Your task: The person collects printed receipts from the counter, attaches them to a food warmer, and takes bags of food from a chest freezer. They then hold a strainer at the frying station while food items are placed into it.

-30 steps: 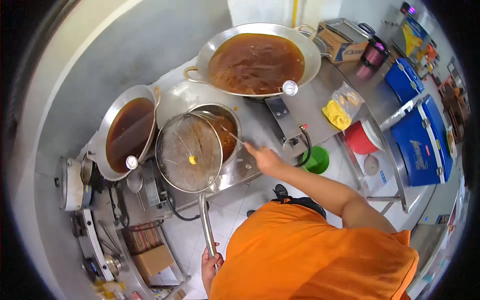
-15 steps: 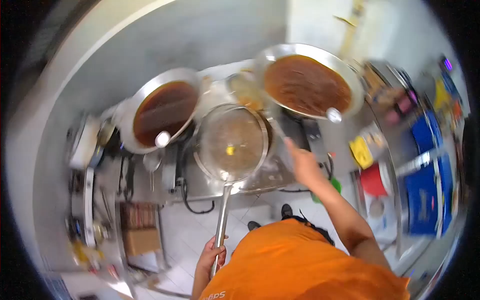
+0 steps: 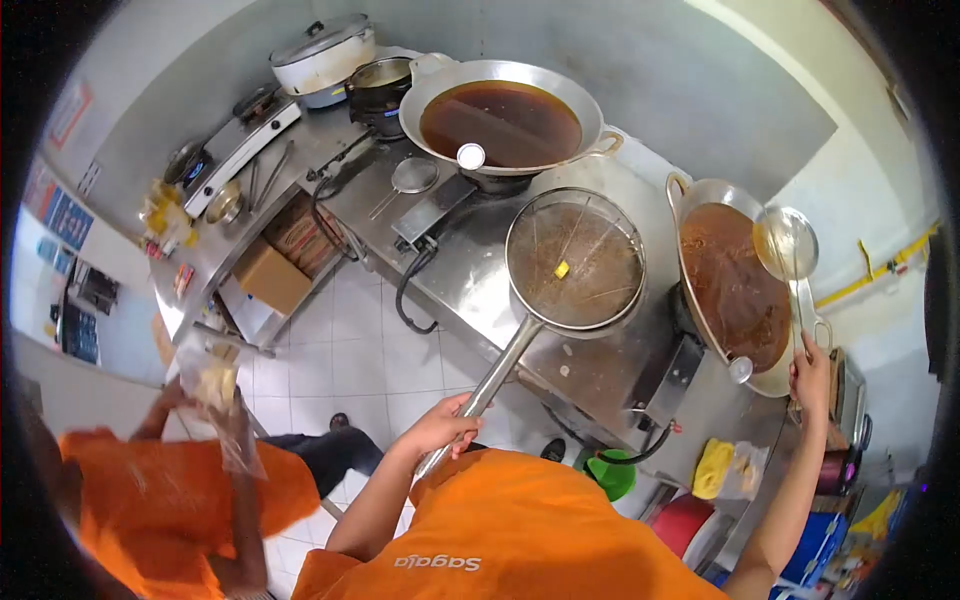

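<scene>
My left hand [image 3: 447, 425] is closed round the long metal handle of a large round strainer [image 3: 575, 258]. A small yellow piece [image 3: 562, 269] shows on the strainer's mesh, which is over a round pot. My right hand [image 3: 810, 375] grips the thin handle of a small ladle [image 3: 785, 243], whose round head overlaps the far rim of the right wok [image 3: 735, 285]. Brown liquid fills that wok, and a dial thermometer [image 3: 740, 370] sits at its near edge. Another wok [image 3: 500, 122] of dark brown liquid stands at the back, with its own dial thermometer [image 3: 471, 157].
A co-worker in an orange shirt [image 3: 190, 505] stands at the left, holding a clear plastic bag [image 3: 225, 400]. A small sieve [image 3: 413, 176] lies on the steel table [image 3: 470, 260]. Burners with hoses, a yellow cloth [image 3: 712, 468] and a green bucket [image 3: 612, 474] are near the table's front.
The view has turned left, bringing the co-worker into sight. My right hand has moved from the middle pot to the right wok with the ladle. My left hand still holds the strainer.
</scene>
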A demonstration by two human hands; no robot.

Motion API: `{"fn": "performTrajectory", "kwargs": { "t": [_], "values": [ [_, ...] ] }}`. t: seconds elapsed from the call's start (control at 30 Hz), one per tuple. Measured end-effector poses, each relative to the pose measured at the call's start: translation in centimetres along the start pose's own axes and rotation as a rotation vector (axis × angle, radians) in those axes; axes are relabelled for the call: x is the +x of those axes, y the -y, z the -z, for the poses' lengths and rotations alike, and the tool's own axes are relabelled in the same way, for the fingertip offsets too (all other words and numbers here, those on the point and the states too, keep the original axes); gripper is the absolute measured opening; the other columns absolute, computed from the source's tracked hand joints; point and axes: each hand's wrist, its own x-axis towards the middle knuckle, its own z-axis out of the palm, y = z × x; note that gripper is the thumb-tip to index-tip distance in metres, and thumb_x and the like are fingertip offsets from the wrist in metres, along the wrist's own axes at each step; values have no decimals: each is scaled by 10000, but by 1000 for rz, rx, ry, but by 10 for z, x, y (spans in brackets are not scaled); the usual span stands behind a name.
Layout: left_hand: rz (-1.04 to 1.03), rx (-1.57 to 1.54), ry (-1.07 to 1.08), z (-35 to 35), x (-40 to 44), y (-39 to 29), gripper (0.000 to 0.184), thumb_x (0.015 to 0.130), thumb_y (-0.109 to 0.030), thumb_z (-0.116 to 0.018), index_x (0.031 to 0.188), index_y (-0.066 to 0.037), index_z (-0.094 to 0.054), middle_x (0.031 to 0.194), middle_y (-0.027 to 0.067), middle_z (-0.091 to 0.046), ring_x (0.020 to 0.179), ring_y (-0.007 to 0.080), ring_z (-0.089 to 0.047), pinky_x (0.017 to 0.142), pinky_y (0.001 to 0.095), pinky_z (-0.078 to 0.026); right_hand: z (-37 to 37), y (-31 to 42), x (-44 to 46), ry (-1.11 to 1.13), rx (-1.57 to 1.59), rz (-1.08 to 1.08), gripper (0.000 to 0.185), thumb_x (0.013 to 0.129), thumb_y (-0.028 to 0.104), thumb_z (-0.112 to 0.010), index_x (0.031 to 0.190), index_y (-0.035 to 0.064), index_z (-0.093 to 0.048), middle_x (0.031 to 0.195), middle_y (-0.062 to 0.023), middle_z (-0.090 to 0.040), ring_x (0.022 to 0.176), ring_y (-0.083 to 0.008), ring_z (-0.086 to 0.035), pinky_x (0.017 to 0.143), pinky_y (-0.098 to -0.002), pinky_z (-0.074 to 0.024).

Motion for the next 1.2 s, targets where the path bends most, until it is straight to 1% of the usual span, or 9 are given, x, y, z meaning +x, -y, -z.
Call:
{"fn": "performTrajectory", "kwargs": {
  "t": [0.1,0.17,0.4,0.57,0.7,0.93,1.0,1.1,1.2],
  "values": [
    [-39,-76,-56,-41,10,15,350,954,-86,-614,1294,-80,-532,610,-22,-512,408,71,-473,374,221,-400,23,-80,37,-115,-559,254,474,1004,90,-485,1478,73,-466,839,-187,-668,707,-372,-641,632,-458,-503],
    [-64,-82,-104,-66,14,25,333,950,-72,-605,1278,-79,-551,611,-21,-509,408,67,-475,367,214,-399,42,-75,31,-68,-652,154,449,1002,104,-476,1446,44,-485,967,-286,-670,867,-472,-647,750,-526,-504],
    [-134,-119,-200,-120,10,47,376,926,-73,-614,1293,-52,-532,609,-11,-511,410,85,-473,380,232,-408,40,-120,79,-102,-664,-105,344,1002,158,-431,1212,-34,-625,1065,-325,-651,963,-477,-648,800,-539,-520],
    [-128,-89,-259,-143,8,50,357,919,-76,-625,1269,-61,-553,593,-9,-506,409,87,-473,389,242,-423,5,-146,113,95,-684,324,242,941,57,-427,987,-70,-627,956,-330,-663,962,-497,-649,821,-546,-517],
    [-148,-123,-228,-148,13,56,350,920,-62,-614,1264,-49,-549,596,2,-515,396,91,-477,373,246,-422,-18,-94,109,335,-594,277,235,875,22,-468,988,-79,-648,984,-348,-653,992,-498,-640,856,-538,-508],
    [-145,-114,-236,-156,6,44,352,915,-43,-607,1262,-44,-549,615,14,-528,394,94,-479,366,250,-418,-55,-81,127,388,-436,618,278,864,51,-558,1110,-11,-672,891,-312,-662,846,-429,-694,759,-467,-549],
    [-138,-128,-242,-160,-1,40,350,912,-41,-606,1258,-42,-550,618,19,-530,395,96,-479,364,254,-416,-46,-46,111,587,-251,363,350,898,61,-548,1232,-2,-632,725,-189,-649,620,-292,-665,597,-422,-537],
    [-139,-101,-236,-153,-2,41,347,905,-39,-607,1248,-36,-552,616,25,-532,394,102,-480,357,261,-402,-45,-41,103,653,-50,315,470,937,89,-550,1407,78,-556,636,-68,-556,514,-145,-538,485,-324,-477],
    [-125,-88,-224,-144,0,41,336,906,-38,-605,1239,-35,-560,613,26,-535,384,110,-479,356,265,-396,-38,-41,98,695,112,122,542,964,100,-538,1500,152,-474,617,-6,-506,493,-107,-475,456,-290,-440]
  ]
}}
